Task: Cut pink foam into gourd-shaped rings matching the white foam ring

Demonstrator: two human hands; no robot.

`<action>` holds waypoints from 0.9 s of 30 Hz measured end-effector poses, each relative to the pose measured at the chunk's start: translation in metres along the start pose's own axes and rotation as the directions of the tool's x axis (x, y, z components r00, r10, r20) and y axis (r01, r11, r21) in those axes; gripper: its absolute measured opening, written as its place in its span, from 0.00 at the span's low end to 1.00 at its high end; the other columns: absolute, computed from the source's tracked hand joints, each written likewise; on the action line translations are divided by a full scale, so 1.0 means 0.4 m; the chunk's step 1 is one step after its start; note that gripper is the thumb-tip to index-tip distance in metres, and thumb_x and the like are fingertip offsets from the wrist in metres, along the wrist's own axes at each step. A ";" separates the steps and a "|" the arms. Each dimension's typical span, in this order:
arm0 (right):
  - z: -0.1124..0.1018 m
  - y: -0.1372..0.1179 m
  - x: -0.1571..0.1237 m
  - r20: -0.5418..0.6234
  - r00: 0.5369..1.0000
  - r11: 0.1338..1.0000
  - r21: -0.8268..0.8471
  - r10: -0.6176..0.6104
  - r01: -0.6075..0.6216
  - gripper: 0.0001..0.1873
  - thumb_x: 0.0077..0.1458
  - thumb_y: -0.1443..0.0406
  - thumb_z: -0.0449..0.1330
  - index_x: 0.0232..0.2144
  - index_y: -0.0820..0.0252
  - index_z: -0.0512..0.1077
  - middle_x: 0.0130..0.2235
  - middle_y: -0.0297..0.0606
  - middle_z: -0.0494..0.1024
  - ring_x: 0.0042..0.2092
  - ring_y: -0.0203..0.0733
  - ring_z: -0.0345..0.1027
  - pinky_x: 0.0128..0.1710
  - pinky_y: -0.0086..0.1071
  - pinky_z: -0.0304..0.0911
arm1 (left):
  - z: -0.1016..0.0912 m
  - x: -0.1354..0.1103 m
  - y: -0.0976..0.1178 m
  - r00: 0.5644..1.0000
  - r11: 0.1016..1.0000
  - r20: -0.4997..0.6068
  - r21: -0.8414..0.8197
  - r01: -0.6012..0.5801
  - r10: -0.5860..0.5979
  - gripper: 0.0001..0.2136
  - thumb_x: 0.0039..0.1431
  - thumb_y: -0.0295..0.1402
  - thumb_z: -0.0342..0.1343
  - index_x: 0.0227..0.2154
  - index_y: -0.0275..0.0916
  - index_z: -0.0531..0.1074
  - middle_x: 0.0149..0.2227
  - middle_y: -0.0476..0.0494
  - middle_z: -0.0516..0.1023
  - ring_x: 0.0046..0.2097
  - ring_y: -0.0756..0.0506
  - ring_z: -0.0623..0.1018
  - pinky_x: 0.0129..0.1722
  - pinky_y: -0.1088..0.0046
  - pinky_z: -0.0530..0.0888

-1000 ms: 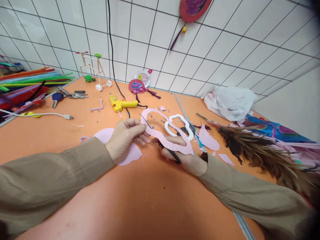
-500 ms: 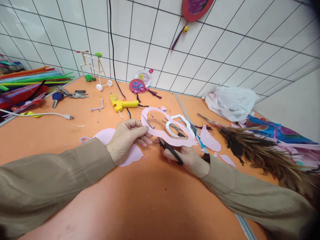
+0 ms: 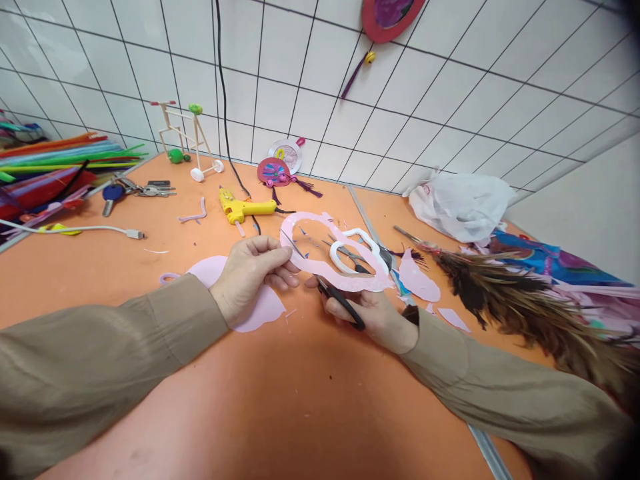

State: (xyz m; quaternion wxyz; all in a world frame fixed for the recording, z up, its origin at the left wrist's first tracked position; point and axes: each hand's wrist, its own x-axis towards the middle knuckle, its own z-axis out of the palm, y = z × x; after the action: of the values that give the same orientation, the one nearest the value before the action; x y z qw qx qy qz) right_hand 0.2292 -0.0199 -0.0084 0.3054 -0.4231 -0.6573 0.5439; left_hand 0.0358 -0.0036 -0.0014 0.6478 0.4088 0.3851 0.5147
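My left hand (image 3: 253,272) pinches the left edge of a pink gourd-shaped cut-out frame (image 3: 313,267) between thumb and fingers. In my right hand (image 3: 377,313) are black-handled scissors (image 3: 343,305), my fingers closed round the handles. One blade shows through the frame's opening by its left rim; the frame hides part of the scissors. Under my left wrist lies a pink cut sheet (image 3: 260,313) with a curved outline. Behind the frame, a white gourd-shaped outline (image 3: 356,235) rests on the table near another pair of scissors.
On the orange table (image 3: 300,413) lie a yellow glue gun (image 3: 250,207), keys (image 3: 114,193), a white cable (image 3: 100,229) and pink scraps (image 3: 417,277). Brown feathers (image 3: 490,287) and a white plastic bag (image 3: 457,203) are at right. A stick-built bicycle model (image 3: 187,137) stands by the tiled wall.
The view has shifted very slightly. Both hands, the pink frame and the scissors keep almost the same positions.
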 end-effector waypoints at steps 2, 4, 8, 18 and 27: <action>0.000 0.003 0.000 0.000 1.000 1.000 0.016 -0.001 0.001 0.25 0.44 0.49 0.67 0.38 0.61 0.73 0.23 0.28 0.60 0.23 0.30 0.51 0.21 0.28 0.48 | 0.001 0.000 0.000 1.000 1.000 0.001 0.001 0.000 0.000 0.09 0.51 0.30 0.63 0.20 0.33 0.71 0.21 0.44 0.78 0.21 0.52 0.77 0.20 0.81 0.72; 0.000 0.007 0.000 0.011 1.000 0.999 0.031 0.013 -0.013 0.25 0.45 0.49 0.67 0.39 0.61 0.72 0.23 0.27 0.59 0.22 0.30 0.49 0.21 0.28 0.47 | 0.001 0.000 -0.001 1.000 1.000 -0.001 0.002 0.000 0.000 0.09 0.51 0.30 0.62 0.20 0.33 0.71 0.21 0.44 0.78 0.21 0.52 0.77 0.20 0.81 0.72; -0.001 0.013 0.001 -0.003 1.000 0.999 0.033 -0.008 0.008 0.24 0.46 0.51 0.67 0.38 0.62 0.72 0.23 0.27 0.60 0.22 0.30 0.50 0.21 0.29 0.47 | -0.001 -0.001 -0.004 1.000 1.000 0.002 0.001 0.001 -0.001 0.09 0.50 0.30 0.63 0.20 0.33 0.71 0.22 0.43 0.79 0.21 0.51 0.77 0.20 0.81 0.72; -0.001 0.007 0.000 -0.019 1.000 0.999 0.034 0.012 -0.011 0.22 0.44 0.53 0.68 0.37 0.62 0.73 0.22 0.27 0.61 0.22 0.30 0.51 0.22 0.29 0.50 | -0.002 0.000 -0.002 1.000 1.000 0.000 0.007 0.005 -0.005 0.11 0.49 0.35 0.65 0.21 0.35 0.70 0.21 0.44 0.78 0.21 0.50 0.77 0.20 0.80 0.71; 0.000 0.013 0.001 -0.021 1.000 0.998 0.060 0.003 -0.002 0.19 0.44 0.55 0.68 0.34 0.62 0.73 0.22 0.26 0.61 0.21 0.28 0.50 0.19 0.27 0.46 | -0.003 -0.001 -0.002 1.000 1.000 -0.012 0.003 -0.018 0.018 0.09 0.49 0.32 0.64 0.21 0.35 0.71 0.19 0.45 0.77 0.21 0.51 0.77 0.21 0.80 0.72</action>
State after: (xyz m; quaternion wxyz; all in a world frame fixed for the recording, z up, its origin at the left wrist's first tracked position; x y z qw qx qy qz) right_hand 0.2302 -0.0193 -0.0135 0.3239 -0.4203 -0.6368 0.5594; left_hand 0.0350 -0.0041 -0.0027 0.6402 0.4101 0.3861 0.5223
